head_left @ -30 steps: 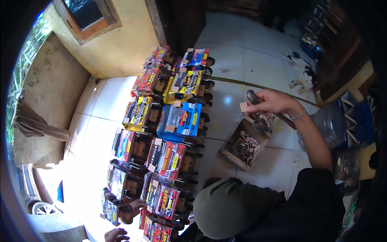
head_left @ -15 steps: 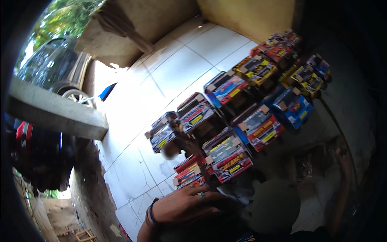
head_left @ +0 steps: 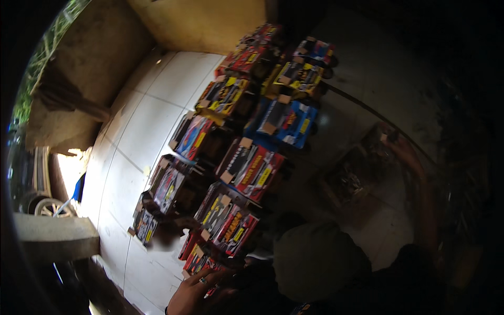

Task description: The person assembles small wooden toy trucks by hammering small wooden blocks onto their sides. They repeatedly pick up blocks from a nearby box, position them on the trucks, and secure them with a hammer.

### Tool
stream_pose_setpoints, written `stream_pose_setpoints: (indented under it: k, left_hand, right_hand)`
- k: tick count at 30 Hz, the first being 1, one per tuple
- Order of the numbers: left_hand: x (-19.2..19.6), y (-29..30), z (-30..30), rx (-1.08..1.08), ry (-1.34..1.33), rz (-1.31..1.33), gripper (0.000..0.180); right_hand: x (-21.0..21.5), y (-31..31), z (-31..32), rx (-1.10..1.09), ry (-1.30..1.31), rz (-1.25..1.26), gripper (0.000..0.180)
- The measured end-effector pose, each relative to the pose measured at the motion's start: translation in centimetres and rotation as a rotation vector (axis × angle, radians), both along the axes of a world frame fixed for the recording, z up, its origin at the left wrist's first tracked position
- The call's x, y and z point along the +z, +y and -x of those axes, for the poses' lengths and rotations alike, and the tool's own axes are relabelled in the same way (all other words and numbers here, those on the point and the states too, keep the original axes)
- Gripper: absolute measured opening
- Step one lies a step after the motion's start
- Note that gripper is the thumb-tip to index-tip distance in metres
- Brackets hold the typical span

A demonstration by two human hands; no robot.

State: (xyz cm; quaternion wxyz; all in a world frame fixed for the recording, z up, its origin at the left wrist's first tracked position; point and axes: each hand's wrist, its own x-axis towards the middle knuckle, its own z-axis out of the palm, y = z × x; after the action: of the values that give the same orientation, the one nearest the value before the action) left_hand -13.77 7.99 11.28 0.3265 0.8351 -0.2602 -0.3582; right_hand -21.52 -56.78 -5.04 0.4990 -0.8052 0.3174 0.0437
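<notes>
My left hand [head_left: 191, 293], with a ring on one finger, lies at the lower edge beside the nearest red toy truck [head_left: 198, 261]. Its fingers are stretched out and partly lost in dark cloth. My right hand [head_left: 407, 153] reaches out at the right to a shallow box [head_left: 336, 194] of small loose pieces. Those fingers are drawn together at the box's far end, on something too dark to make out. Several colourful toy trucks stand in two rows, among them a blue one [head_left: 289, 123] and a red one [head_left: 252, 170].
A dark, partly blurred shape [head_left: 176, 220] crosses the near-left trucks. A rounded grey-green cloth shape [head_left: 320, 260] fills the lower middle. White floor tiles [head_left: 142, 118] extend left. A thin dark cord [head_left: 367, 105] curves past the box. Concrete beam [head_left: 55, 231] and yellowish wall [head_left: 205, 23] border the floor.
The view has turned, so the trucks now appear farther left and more upright. My left hand sits lower in the picture. My right hand is still at the box.
</notes>
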Motion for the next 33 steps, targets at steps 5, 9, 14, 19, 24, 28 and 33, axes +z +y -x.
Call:
stream_pose_setpoints:
  k: [5,9,14,19,24,28,33]
  left_hand:
    - [-1.3,0.3,0.0,0.012,0.029,0.026,0.036]
    - [-2.0,0.8,0.0,0.03,0.036,0.046,0.034]
    - [-1.9,0.6,-0.1,0.064,0.053,0.012,0.033]
    - [-1.7,-0.2,-0.3,0.071,0.077,-0.006,0.031]
    - [-1.5,-0.9,-0.4,0.157,0.157,-0.027,0.031]
    - [-1.5,-1.2,-0.5,0.172,0.16,-0.058,0.033]
    - [-1.4,-1.6,-0.7,0.182,0.152,-0.095,0.035]
  right_hand:
    - [0.0,1.3,0.0,-0.054,-0.059,0.077,0.044]
    - [-0.2,1.4,-0.4,-0.107,0.026,0.06,0.037]
    - [-0.8,0.7,-0.3,-0.117,0.109,-0.033,0.032]
    - [-1.5,0.5,0.1,-0.17,0.13,-0.101,0.026]
    - [-1.6,0.5,0.4,-0.156,0.128,-0.174,0.028]
    - [-1.6,0.3,0.4,-0.158,0.138,-0.223,0.029]
    - [-1.9,0.2,0.3,-0.15,0.133,-0.213,0.026]
